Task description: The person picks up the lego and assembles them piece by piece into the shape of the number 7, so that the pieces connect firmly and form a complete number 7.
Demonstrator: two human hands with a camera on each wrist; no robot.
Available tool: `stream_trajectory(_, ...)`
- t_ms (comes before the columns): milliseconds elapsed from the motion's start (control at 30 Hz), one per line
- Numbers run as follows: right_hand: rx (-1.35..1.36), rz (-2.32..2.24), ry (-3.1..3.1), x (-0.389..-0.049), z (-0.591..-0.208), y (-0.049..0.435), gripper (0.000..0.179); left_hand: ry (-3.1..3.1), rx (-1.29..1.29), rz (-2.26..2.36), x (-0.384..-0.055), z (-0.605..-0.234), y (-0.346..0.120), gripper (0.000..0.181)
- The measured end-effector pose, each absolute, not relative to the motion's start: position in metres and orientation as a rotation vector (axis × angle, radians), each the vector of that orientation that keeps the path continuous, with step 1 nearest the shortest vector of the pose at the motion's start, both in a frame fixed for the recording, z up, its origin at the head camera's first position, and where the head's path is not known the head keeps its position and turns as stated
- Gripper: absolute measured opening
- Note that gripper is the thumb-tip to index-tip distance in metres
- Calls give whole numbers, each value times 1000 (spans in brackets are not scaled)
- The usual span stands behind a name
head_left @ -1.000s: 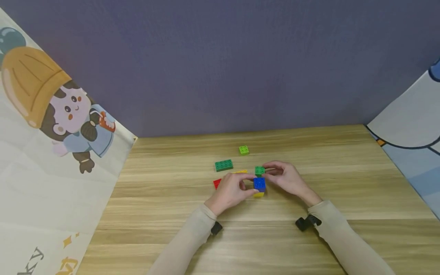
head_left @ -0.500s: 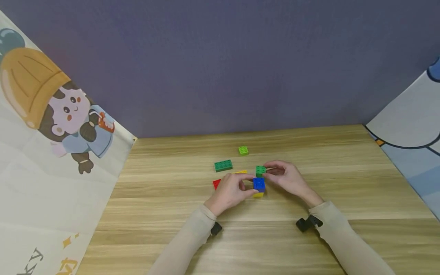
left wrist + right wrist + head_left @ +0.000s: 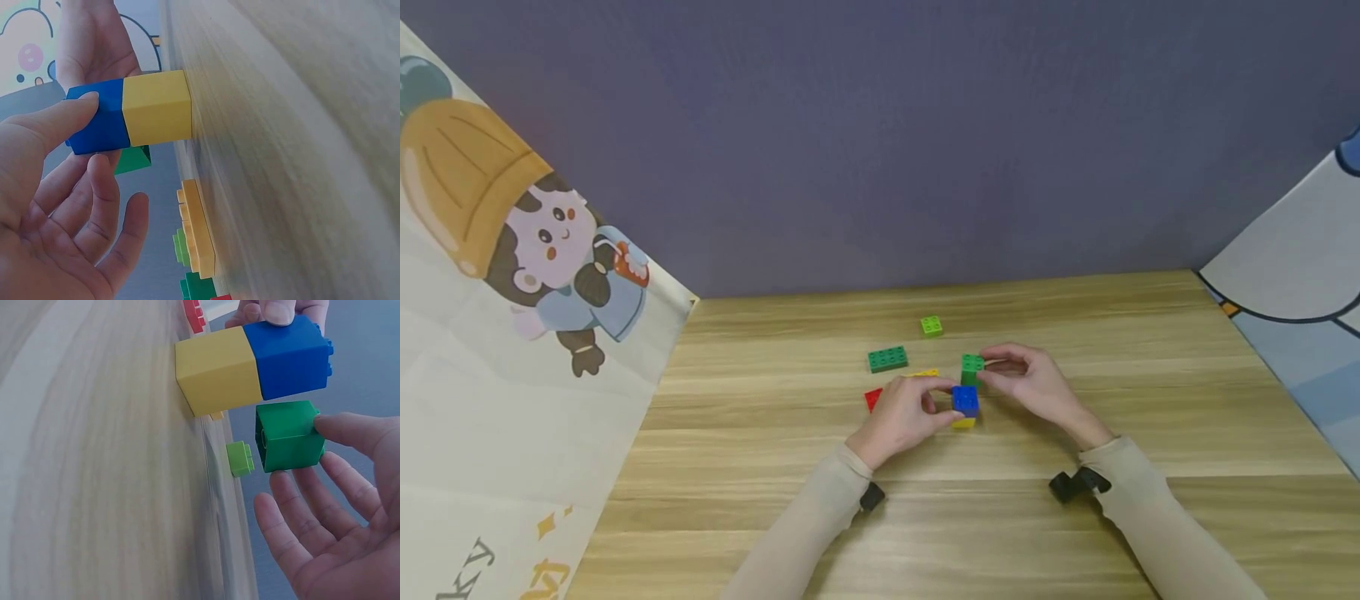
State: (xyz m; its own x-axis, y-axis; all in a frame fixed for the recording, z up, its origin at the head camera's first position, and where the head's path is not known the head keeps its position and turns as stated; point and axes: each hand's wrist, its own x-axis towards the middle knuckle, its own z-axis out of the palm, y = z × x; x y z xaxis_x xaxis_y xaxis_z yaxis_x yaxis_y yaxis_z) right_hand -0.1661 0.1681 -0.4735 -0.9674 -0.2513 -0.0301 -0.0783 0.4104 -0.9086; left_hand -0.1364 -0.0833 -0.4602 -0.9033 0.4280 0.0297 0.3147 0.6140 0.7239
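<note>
A blue toy brick (image 3: 965, 401) sits on top of a yellow brick (image 3: 157, 107), which stands on the table. My left hand (image 3: 908, 421) pinches the blue brick between thumb and fingers. In my right hand (image 3: 1032, 385) a green brick (image 3: 972, 368) is pinched at its sides, just behind the blue one in the head view. The right wrist view shows this green brick (image 3: 289, 436) raised off the table, its hollow underside facing the tabletop.
Behind the hands lie a dark green brick (image 3: 887, 359) and a small lime brick (image 3: 931, 326). A red brick (image 3: 872, 399) and a flat yellow brick (image 3: 197, 228) are partly covered by my left hand in the head view. A purple-grey panel (image 3: 925, 150) borders the table's back.
My right hand has shifted slightly to the right and up with the green brick, away from the blue brick. The left hand stays in place on the blue brick.
</note>
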Motion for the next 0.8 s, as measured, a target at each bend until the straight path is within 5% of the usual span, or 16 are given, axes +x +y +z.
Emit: stream_trajectory(800,-240,-1637,2452,-157,-459,172,45,2691,620,1161,-137,-461,-82,41)
